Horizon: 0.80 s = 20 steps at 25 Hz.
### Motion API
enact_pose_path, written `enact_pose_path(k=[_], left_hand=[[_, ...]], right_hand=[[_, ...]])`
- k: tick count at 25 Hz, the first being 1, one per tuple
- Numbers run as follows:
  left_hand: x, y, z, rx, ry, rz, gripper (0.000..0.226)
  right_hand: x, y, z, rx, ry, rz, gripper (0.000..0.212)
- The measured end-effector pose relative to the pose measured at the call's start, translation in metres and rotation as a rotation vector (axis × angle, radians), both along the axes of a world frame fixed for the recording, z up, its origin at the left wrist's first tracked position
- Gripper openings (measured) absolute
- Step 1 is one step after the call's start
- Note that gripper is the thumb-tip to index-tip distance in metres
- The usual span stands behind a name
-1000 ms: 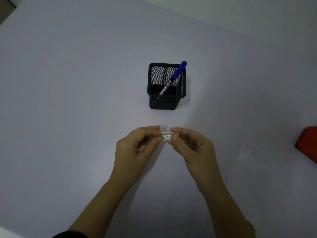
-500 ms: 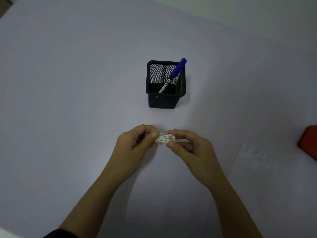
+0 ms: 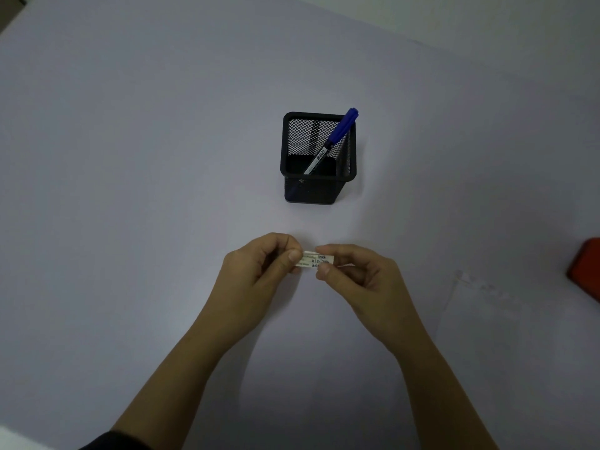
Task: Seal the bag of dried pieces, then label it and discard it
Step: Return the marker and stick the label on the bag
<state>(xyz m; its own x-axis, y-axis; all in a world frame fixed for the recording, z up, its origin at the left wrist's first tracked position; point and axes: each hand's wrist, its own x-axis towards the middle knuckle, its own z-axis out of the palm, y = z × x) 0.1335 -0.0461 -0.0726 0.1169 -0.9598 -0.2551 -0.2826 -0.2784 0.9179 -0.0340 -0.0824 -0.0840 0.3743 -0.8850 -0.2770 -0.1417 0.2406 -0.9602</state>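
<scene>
A small white label (image 3: 314,260) with dark handwriting is held between both hands above the table's middle. My left hand (image 3: 259,274) pinches its left end between thumb and fingers. My right hand (image 3: 360,277) pinches its right end the same way. A clear plastic bag (image 3: 480,306) lies flat on the table to the right of my right hand, faint against the surface; its contents cannot be made out.
A black mesh pen holder (image 3: 319,186) stands beyond my hands, with a blue-capped marker (image 3: 337,138) leaning in it. A red object (image 3: 586,271) is cut off by the right edge. The pale table (image 3: 130,190) spreads all around.
The hands and label have stayed in about the same place; the pinching fingers shifted slightly along the label, and more of its writing shows now.
</scene>
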Motion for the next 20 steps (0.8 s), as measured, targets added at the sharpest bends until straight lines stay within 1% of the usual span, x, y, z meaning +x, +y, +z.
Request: enact_pose_path(k=[2, 4, 8, 13, 18, 20], left_hand=[[-0.0001, 0.0004, 0.0007, -0.016, -0.004, -0.025, 0.013], [0.0006, 0.0010, 0.0023, -0.015, 0.034, -0.017, 0.013], [0.0018, 0.0025, 0.0025, -0.008, 0.090, 0.014, 0.014], [-0.0034, 0.0067, -0.0017, 0.049, 0.215, 0.108, 0.016], [-0.0034, 0.0076, -0.0028, 0.080, 0.191, 0.237, 0.017], [-0.0048, 0.0077, -0.0022, 0.076, 0.154, 0.257, 0.016]], right_hand=[[-0.0015, -0.0020, 0.0008, 0.009, 0.014, 0.032, 0.020], [-0.0012, -0.0036, 0.0020, 0.026, 0.019, 0.048, 0.019], [0.0005, -0.0035, 0.0046, 0.061, -0.027, 0.042, 0.020], [-0.0008, -0.0002, 0.0022, 0.065, -0.058, 0.038, 0.021], [-0.0005, 0.0040, -0.0015, 0.012, 0.020, -0.022, 0.015], [0.0012, 0.0035, -0.0004, 0.045, 0.023, -0.015, 0.018]])
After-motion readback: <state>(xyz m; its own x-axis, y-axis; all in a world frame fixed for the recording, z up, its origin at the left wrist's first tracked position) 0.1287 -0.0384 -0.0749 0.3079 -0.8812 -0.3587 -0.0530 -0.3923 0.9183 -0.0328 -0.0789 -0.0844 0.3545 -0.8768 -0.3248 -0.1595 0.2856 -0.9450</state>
